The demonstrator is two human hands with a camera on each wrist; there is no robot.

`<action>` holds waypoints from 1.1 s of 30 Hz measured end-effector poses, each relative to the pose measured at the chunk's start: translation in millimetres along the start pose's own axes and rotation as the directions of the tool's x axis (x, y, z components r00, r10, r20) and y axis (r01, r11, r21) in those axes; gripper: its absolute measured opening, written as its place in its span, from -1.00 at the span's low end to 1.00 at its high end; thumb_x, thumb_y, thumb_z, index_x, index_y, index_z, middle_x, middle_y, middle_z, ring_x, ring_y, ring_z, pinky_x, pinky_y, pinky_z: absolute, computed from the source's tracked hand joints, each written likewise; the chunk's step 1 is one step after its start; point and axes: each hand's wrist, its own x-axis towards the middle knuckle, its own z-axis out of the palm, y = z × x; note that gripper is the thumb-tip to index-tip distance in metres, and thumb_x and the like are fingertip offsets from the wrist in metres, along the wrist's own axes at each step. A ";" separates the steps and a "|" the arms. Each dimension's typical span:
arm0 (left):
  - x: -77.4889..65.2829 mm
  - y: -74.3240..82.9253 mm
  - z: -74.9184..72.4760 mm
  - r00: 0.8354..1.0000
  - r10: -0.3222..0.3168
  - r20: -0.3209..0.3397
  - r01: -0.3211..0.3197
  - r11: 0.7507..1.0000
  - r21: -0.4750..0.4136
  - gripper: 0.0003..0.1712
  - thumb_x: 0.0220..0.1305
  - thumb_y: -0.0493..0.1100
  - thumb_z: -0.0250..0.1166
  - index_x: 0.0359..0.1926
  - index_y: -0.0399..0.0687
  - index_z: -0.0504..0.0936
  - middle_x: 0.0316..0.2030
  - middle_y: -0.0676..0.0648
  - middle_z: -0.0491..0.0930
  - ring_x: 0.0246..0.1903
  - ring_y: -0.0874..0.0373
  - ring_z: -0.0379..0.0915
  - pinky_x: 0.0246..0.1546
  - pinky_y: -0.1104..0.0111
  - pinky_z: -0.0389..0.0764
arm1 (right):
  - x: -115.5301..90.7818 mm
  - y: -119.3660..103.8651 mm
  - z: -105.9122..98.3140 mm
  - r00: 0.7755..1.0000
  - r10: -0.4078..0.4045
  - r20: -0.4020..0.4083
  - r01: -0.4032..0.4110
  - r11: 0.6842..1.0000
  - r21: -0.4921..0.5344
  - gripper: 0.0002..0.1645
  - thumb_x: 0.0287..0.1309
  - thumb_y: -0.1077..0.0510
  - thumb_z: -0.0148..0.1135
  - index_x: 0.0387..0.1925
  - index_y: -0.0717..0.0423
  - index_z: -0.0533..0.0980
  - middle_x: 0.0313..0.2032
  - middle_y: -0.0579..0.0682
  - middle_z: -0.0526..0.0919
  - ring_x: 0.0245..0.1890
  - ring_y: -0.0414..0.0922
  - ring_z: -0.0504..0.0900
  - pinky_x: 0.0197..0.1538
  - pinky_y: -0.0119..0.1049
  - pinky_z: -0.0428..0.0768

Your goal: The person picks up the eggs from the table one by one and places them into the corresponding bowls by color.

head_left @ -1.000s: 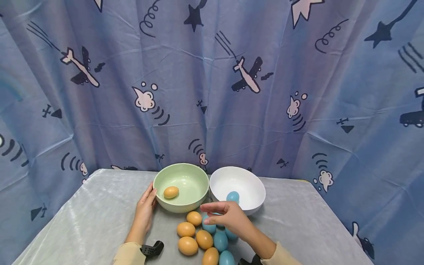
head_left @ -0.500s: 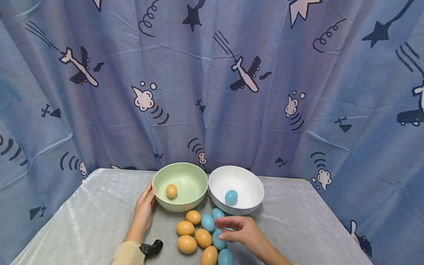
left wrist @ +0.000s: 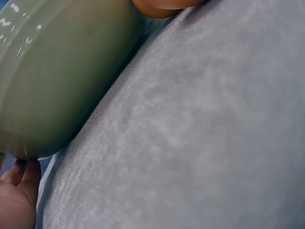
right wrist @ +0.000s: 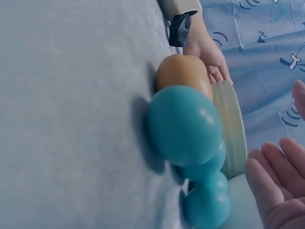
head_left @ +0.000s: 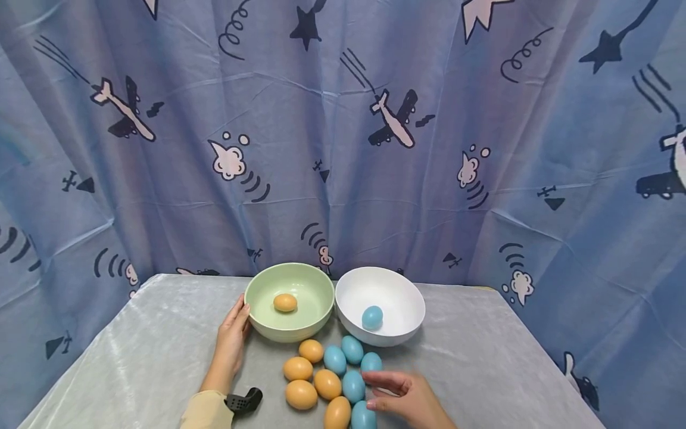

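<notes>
My left hand rests against the left side of the green bowl, its fingertips at the outer wall in the left wrist view. One orange egg lies inside that bowl. Beside it stands the white bowl with one blue egg in it. Several orange eggs and several blue eggs lie in a cluster on the table in front. My right hand is at the right edge of the blue ones, thumb and fingers spread apart and holding nothing; the right wrist view shows its palm.
A pale grey cloth covers the table. Behind it hangs a blue curtain printed with planes and stars. A black strap device sits on my left wrist.
My right hand has drawn back from near the bowls, moving right and toward me over the blue eggs. The orange egg has rolled inside the green bowl. The left hand stays on the bowl.
</notes>
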 end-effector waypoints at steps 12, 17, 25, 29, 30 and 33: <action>3.1 -1.5 0.0 1.000 0.007 -0.003 -0.007 1.000 -0.002 -0.26 0.56 0.03 0.00 0.57 -0.12 -0.03 0.58 -0.09 -0.08 0.56 0.01 -0.15 0.59 0.13 0.00 | -3.5 22.5 -13.2 0.970 0.220 -0.103 -0.230 0.969 -0.093 -0.31 0.02 0.06 0.52 0.15 0.32 0.55 0.09 0.25 0.67 0.09 0.16 0.67 0.11 -0.07 0.70; 3.5 -2.8 0.0 1.000 0.004 -0.008 -0.004 1.000 -0.006 -0.29 0.57 -0.01 -0.03 0.57 -0.12 -0.03 0.58 -0.08 -0.07 0.56 0.02 -0.14 0.59 0.14 0.01 | -2.6 31.4 -15.3 0.968 0.225 -0.111 -0.235 0.967 -0.097 -0.30 -0.04 0.11 0.56 0.11 0.38 0.55 0.04 0.25 0.69 0.06 0.12 0.69 0.10 -0.12 0.71; 3.2 -2.3 1.6 1.000 -0.002 -0.008 0.002 1.000 0.000 -0.26 0.56 0.03 -0.01 0.57 -0.10 -0.04 0.58 -0.06 -0.07 0.56 0.05 -0.14 0.59 0.16 0.02 | -0.1 35.3 -14.6 0.967 0.247 -0.061 -0.252 0.964 -0.081 -0.32 -0.01 0.11 0.54 0.11 0.40 0.55 0.02 0.24 0.71 0.05 0.05 0.70 0.10 -0.16 0.71; 3.6 -2.2 1.3 1.000 -0.004 -0.013 0.004 1.000 0.003 -0.30 0.57 -0.02 -0.03 0.57 -0.10 -0.02 0.58 -0.05 -0.06 0.56 0.05 -0.13 0.59 0.16 0.03 | 1.5 38.6 -12.8 0.963 0.268 -0.016 -0.268 0.962 -0.057 -0.38 0.08 0.13 0.46 0.12 0.41 0.54 0.02 0.23 0.71 0.05 0.03 0.70 0.13 -0.15 0.70; 3.4 -2.2 1.0 1.000 -0.001 -0.011 0.001 1.000 0.003 -0.31 0.58 -0.04 -0.04 0.57 -0.11 -0.03 0.58 -0.06 -0.07 0.56 0.04 -0.14 0.59 0.15 0.02 | 1.7 39.6 -12.8 0.963 0.268 -0.006 -0.268 0.962 -0.052 -0.39 0.09 0.14 0.44 0.12 0.42 0.54 0.02 0.23 0.71 0.05 0.03 0.70 0.13 -0.14 0.69; 2.9 -2.3 0.2 1.000 0.004 -0.011 -0.003 1.000 0.005 -0.30 0.58 -0.03 -0.03 0.57 -0.13 -0.03 0.58 -0.08 -0.08 0.56 0.01 -0.14 0.59 0.13 0.01 | 2.9 42.3 -13.3 0.965 0.260 0.019 -0.259 0.965 -0.046 -0.43 0.13 0.17 0.39 0.12 0.43 0.53 0.01 0.23 0.72 0.04 0.03 0.71 0.13 -0.13 0.69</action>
